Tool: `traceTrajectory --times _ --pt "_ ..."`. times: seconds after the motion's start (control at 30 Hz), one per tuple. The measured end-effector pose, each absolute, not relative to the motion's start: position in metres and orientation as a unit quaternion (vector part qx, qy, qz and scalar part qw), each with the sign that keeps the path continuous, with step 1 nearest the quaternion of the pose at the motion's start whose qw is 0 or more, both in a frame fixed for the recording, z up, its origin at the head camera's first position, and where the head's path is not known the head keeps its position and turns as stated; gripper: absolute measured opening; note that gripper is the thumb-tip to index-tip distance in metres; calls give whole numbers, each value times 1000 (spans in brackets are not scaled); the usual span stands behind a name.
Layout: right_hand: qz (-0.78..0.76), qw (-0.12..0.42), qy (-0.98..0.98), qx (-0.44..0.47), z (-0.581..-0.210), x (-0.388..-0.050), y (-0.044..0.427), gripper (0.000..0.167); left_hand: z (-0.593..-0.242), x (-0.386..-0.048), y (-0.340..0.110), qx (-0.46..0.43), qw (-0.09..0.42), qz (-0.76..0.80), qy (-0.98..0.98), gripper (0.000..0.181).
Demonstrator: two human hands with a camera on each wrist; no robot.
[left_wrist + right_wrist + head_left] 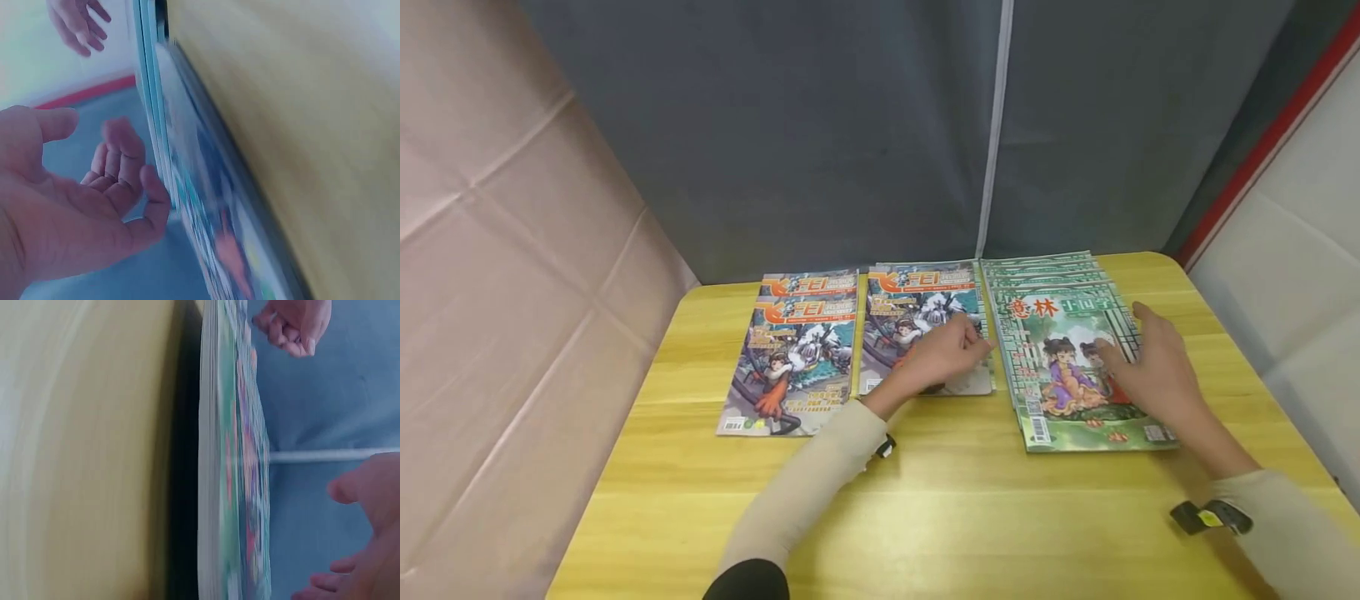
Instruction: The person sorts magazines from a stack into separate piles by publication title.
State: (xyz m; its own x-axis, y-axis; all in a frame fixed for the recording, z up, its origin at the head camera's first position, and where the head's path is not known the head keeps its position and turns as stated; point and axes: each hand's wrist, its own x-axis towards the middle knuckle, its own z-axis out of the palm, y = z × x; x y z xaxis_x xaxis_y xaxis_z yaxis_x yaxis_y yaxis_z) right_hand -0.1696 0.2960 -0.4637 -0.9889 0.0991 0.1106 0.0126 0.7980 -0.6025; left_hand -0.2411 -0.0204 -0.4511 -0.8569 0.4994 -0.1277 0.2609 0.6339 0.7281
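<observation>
My left hand (pixel 951 346) hovers above the middle magazine (pixel 887 321), fingers loosely curled and holding nothing. That magazine has an orange title and lies over a green-edged one. In the left wrist view the same hand (pixel 87 206) appears palm visible, apart from the magazine edges. My right hand (pixel 1153 362) is spread over the right side of a green magazine (pixel 1060 400) with two cartoon figures. From the right wrist view, that hand (pixel 362 531) stands off the magazine's cover, nothing in its grasp.
Two overlapping orange-titled magazines (pixel 797 367) lie at the left. Behind the top green magazine, several more green ones (pixel 1037 271) show their staggered upper edges. The yellow wooden table (pixel 925 508) meets a dark grey curtain (pixel 812 150) at the back, with pale walls at both sides.
</observation>
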Motion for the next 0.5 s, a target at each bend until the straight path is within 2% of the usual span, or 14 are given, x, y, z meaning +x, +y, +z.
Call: traceTrajectory --times 0.1,0.3,0.5 --pt "347 55 -936 -14 -464 -170 280 87 -447 -246 -43 183 147 360 903 41" --pt "387 12 -922 31 -461 -172 247 82 -444 -255 -89 121 130 388 904 69" --pt "537 -38 -841 50 -460 -173 213 76 -450 -258 -127 78 96 375 919 78"
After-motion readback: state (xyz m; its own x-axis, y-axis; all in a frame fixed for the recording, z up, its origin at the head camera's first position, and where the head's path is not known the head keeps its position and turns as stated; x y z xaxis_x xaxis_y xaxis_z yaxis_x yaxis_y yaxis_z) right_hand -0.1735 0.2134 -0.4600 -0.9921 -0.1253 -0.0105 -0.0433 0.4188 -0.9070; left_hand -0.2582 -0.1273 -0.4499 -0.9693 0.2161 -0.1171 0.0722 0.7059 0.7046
